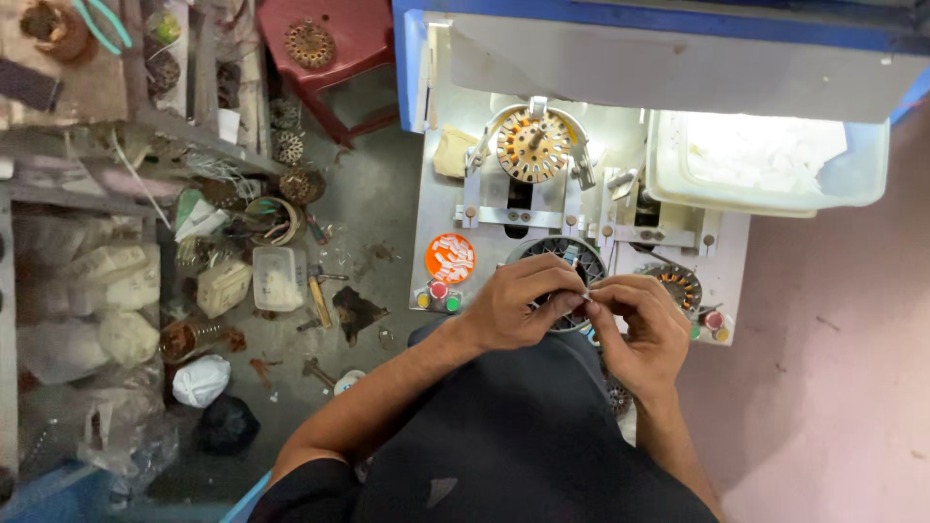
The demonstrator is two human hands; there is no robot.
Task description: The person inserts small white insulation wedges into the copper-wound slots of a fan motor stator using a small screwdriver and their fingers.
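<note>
stator ring [567,254]: dark, round, slotted, near on tabletop [436,208] | my left hand [518,305], right hand [639,329]: fingertips pinch a tiny white piece [587,293] above it

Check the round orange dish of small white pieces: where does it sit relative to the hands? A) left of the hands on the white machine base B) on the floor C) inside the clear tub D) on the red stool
A: the orange dish lies on the white machine base, just left of the left hand and right hand.

An orange dish [449,259] of white slips sits mid-frame on the pale grey worktop [441,199], a copper-and-black wound ring [533,145] above, a maroon stool [329,44] upper left.
</note>
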